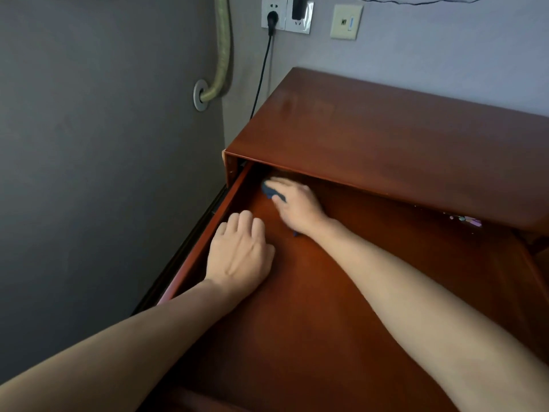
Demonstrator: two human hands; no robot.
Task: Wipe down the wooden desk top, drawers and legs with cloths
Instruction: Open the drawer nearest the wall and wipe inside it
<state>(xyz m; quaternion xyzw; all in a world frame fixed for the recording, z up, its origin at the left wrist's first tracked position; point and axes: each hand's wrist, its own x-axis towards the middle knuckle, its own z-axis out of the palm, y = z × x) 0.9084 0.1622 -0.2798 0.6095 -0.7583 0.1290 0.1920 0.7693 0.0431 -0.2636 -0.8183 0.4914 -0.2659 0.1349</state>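
A person leaned over a wooden desk (386, 144) with one drawer (356, 292) pulled fully out. At 12 o'clock in the drawer, the right hand (297, 205) pressed one dark blue cloth (271, 191) into the far corner under the desk top, fingers curled over it, likely to reach dust at the back. The left hand (239, 254), at 9 o'clock, lay flat with relaxed fingers on the drawer floor beside its left wall, probably for support. Two wall sockets (285, 14) sat at 12 o'clock, with one black cable (263, 75) hanging down behind the desk.
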